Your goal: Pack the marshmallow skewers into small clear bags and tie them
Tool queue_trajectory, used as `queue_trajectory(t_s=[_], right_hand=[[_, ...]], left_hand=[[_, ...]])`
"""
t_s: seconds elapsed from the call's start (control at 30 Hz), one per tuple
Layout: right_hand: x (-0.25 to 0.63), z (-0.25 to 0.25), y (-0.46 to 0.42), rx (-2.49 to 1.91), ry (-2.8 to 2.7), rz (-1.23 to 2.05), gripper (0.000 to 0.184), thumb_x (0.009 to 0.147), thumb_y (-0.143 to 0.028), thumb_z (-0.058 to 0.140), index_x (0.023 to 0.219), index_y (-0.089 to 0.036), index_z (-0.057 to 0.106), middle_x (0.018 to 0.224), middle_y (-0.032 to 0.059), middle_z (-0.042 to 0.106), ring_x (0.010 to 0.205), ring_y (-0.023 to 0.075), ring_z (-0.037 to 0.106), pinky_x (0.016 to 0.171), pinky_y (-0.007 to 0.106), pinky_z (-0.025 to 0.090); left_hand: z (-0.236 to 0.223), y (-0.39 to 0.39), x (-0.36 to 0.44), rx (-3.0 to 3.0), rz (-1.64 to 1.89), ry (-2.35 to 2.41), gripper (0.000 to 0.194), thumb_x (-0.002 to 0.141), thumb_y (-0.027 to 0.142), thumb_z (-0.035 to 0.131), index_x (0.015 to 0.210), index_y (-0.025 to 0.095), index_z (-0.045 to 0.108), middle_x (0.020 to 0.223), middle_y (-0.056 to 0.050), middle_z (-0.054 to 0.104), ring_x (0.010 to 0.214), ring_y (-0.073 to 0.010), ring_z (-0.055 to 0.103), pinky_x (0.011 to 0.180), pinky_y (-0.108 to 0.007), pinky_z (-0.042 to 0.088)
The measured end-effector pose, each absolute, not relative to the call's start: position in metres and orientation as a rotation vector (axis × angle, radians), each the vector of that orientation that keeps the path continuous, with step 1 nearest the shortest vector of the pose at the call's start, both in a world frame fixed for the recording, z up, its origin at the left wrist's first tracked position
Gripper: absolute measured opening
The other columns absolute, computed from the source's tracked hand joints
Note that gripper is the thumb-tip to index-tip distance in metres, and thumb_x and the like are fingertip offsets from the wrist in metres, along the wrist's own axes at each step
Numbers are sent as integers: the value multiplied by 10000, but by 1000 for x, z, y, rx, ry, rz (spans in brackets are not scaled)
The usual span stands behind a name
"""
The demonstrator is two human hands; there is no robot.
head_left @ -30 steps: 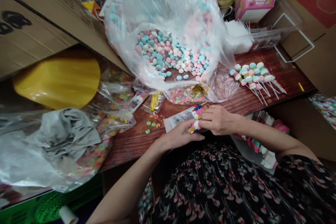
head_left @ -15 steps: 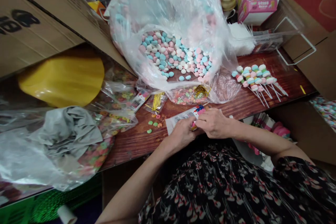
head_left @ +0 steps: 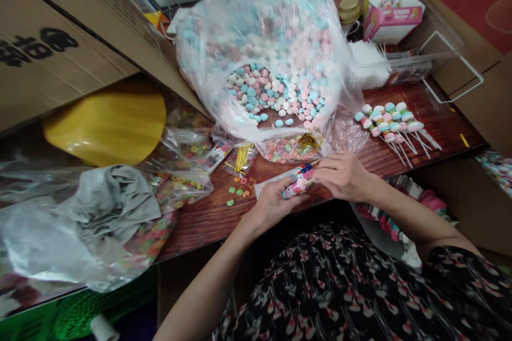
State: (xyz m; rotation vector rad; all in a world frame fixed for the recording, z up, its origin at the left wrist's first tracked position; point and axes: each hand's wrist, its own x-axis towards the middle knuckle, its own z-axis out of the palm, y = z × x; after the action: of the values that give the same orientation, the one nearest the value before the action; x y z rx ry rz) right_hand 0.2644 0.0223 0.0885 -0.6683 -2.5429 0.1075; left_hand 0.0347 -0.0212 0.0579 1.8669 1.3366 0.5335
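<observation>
My left hand (head_left: 272, 203) is closed around a small candy lollipop (head_left: 295, 188) in a clear printed wrapper, just above the table's front edge. My right hand (head_left: 342, 173) pinches the wrapper's other end, where its fingers hide what they grip. Beneath the left hand lies a stack of flat printed bags (head_left: 262, 187). Several green and orange candy rings (head_left: 239, 192) are scattered to the left of it. A small packet of gold twist ties (head_left: 242, 159) lies behind them, and more gold ties (head_left: 310, 141) rest on a bag of candy rings (head_left: 280, 150).
A big clear bag (head_left: 260, 26) of pastel candies opens toward me. Candy lollipops (head_left: 390, 122) on white sticks lie at right, before a clear tray (head_left: 436, 48). Cardboard boxes (head_left: 80, 26) and a yellow rounded object (head_left: 108, 128) stand left, near a grey cloth (head_left: 114, 202).
My hands have drawn apart: the right has moved slightly right and up, baring the wrapped lollipop in the left. The whole view has shifted a little.
</observation>
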Motion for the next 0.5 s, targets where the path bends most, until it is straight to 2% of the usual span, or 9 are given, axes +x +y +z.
queue_trajectory(t_s=[0.2, 0.37, 0.43, 0.5], right_hand=[[249, 71, 14, -528, -2630, 190, 181, 868, -103, 440, 790, -137, 599, 791, 80, 618, 730, 172, 515, 664, 300, 372], [248, 69, 25, -474, -2608, 232, 198, 908, -126, 432, 793, -147, 591, 734, 53, 602, 691, 156, 508, 648, 285, 383], [251, 75, 30, -456, -2551, 282, 208, 926, -117, 411, 847, -144, 602, 755, 51, 612, 714, 149, 524, 671, 274, 403], [250, 81, 31, -417, -2499, 340, 211, 925, -97, 395, 934, -139, 602, 800, 56, 622, 760, 149, 543, 709, 272, 426]], left_hand=[[54, -24, 53, 1804, 546, 1221, 160, 792, 310, 660, 840, 157, 668, 717, 23, 624, 667, -123, 540, 656, -228, 427], [76, -23, 46, 1373, 634, 1112, 372, 705, 367, 769, 1012, 165, 710, 931, -33, 711, 845, -182, 627, 771, -280, 495], [82, -22, 40, 1181, 633, 1081, 363, 733, 395, 750, 1012, 164, 730, 933, -53, 725, 805, -179, 641, 717, -274, 505], [82, -23, 37, 1039, 649, 1110, 298, 741, 393, 746, 917, 152, 754, 808, -45, 721, 662, -143, 616, 609, -245, 482]])
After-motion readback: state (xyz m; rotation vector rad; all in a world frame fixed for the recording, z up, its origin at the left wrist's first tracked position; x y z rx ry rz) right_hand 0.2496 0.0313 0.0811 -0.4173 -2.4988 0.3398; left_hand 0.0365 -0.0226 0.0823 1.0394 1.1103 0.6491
